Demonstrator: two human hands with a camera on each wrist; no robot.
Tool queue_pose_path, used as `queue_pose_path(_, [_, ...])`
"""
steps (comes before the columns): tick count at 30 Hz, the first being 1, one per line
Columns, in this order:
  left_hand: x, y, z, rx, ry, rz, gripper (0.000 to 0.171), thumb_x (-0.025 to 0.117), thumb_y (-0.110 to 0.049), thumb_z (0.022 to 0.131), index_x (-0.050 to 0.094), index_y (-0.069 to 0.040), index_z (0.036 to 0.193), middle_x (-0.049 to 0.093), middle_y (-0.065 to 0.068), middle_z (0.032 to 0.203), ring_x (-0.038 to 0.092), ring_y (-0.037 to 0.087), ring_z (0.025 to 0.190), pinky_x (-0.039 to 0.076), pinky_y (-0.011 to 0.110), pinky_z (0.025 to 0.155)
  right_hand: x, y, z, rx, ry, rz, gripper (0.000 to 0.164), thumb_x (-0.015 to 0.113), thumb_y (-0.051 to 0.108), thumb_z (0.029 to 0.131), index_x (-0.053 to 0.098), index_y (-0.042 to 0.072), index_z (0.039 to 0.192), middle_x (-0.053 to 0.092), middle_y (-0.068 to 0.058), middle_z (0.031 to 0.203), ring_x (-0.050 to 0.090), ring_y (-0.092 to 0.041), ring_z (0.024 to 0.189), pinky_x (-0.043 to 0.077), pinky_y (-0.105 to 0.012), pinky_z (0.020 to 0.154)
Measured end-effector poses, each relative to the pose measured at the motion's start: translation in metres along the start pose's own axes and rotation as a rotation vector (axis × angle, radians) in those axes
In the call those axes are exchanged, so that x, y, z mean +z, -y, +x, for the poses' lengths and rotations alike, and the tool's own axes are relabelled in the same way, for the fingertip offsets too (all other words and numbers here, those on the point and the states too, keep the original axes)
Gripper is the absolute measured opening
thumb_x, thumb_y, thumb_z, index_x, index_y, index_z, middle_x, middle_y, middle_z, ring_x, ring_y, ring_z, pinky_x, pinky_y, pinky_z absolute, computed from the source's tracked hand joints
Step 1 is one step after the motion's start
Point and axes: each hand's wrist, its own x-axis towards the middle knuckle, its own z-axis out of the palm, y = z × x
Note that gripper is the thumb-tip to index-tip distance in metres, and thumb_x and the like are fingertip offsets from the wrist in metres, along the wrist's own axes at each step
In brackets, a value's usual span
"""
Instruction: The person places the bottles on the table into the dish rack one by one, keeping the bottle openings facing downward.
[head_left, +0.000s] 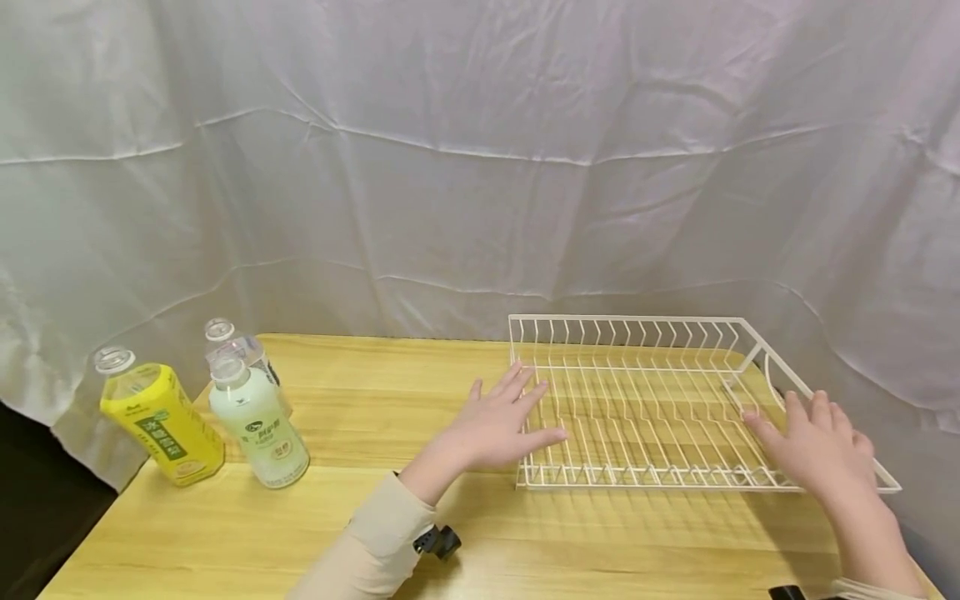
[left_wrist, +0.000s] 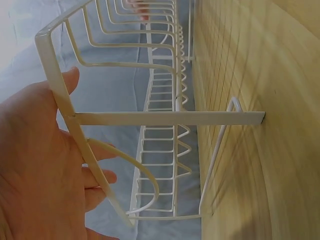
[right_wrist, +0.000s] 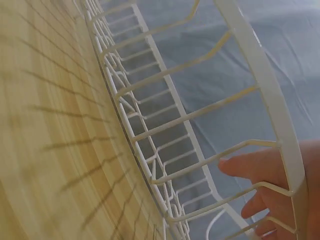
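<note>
A white wire dish rack (head_left: 637,369) stands on the wooden table, long side toward me. My left hand (head_left: 491,421) is at its left end, fingers spread and thumb reaching over the wires. In the left wrist view the white side rail (left_wrist: 165,118) shows, with the thumb and fingertips just past the rim. My right hand (head_left: 821,442) lies along the right end of the rack, fingers loosely extended. The right wrist view has the right thumb and fingers (right_wrist: 255,165) beyond the rack's top rail, partly hidden by it. Neither hand is wrapped round the wire.
On the left of the table (head_left: 360,517) stand a yellow-labelled bottle (head_left: 161,425), a pale green bottle (head_left: 262,429) and a clear bottle (head_left: 261,358) partly hidden behind it, all capless. A grey curtain (head_left: 480,208) hangs behind the table.
</note>
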Motion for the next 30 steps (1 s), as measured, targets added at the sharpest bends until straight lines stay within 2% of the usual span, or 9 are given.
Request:
queue_pose_path(5, [-0.005,0.014,-0.011,-0.019,-0.012,-0.017,0.089,0.02,-0.082,0.087,0.02,-0.026,0.156,0.001,-0.004,0.164,0.0,0.019,0.154,0.004,0.063,0.119,0.002,0.019,-0.008,-0.007,0.0,-0.002,0.097,0.025,0.069,0.095,0.01,-0.008,0.151,-0.003,-0.047,0.147,0.006,-0.068,0.129,0.012,-0.081,0.092])
queue_pose_path(12, [-0.014,0.038,-0.031,-0.07,-0.032,-0.025,0.091,0.022,-0.081,0.087,0.025,-0.02,0.155,0.0,-0.004,0.164,0.001,0.018,0.153,0.011,0.059,0.12,0.008,0.04,-0.021,-0.088,-0.026,-0.018,0.088,0.032,0.064,0.097,0.018,-0.003,0.152,0.013,-0.047,0.145,0.017,-0.069,0.122,0.023,-0.079,0.087])
queue_pose_path(16, [-0.02,0.049,-0.041,-0.094,-0.041,-0.043,0.091,0.025,-0.08,0.088,0.025,-0.018,0.155,-0.001,-0.005,0.163,0.0,0.017,0.153,0.011,0.057,0.121,0.013,0.055,-0.029,-0.124,-0.059,-0.026,0.084,0.036,0.061,0.098,0.025,-0.003,0.15,0.021,-0.046,0.143,0.02,-0.068,0.122,0.024,-0.077,0.09])
queue_pose_path(22, [-0.025,0.065,-0.053,-0.12,-0.042,-0.057,0.089,0.029,-0.077,0.09,0.024,-0.016,0.154,-0.001,-0.004,0.163,0.001,0.02,0.153,0.004,0.057,0.121,0.011,0.074,-0.037,-0.169,-0.114,-0.036,0.08,0.04,0.06,0.097,0.032,-0.002,0.148,0.031,-0.042,0.141,0.027,-0.063,0.122,0.029,-0.075,0.093])
queue_pose_path(28, [-0.031,0.082,-0.066,-0.134,-0.059,-0.053,0.086,0.032,-0.074,0.091,0.026,-0.016,0.154,0.003,-0.001,0.164,0.003,0.025,0.153,0.003,0.062,0.119,0.012,0.087,-0.041,-0.252,-0.149,-0.004,0.075,0.047,0.056,0.097,0.036,0.002,0.148,0.036,-0.041,0.14,0.031,-0.062,0.124,0.025,-0.074,0.099])
queue_pose_path(30, [-0.035,0.084,-0.074,-0.126,-0.066,-0.062,0.085,0.033,-0.073,0.092,0.027,-0.016,0.154,0.005,0.0,0.164,0.004,0.027,0.153,0.003,0.064,0.118,0.005,0.092,-0.049,-0.269,-0.159,-0.009,0.074,0.049,0.055,0.096,0.038,0.003,0.147,0.037,-0.04,0.14,0.032,-0.061,0.123,0.025,-0.073,0.1])
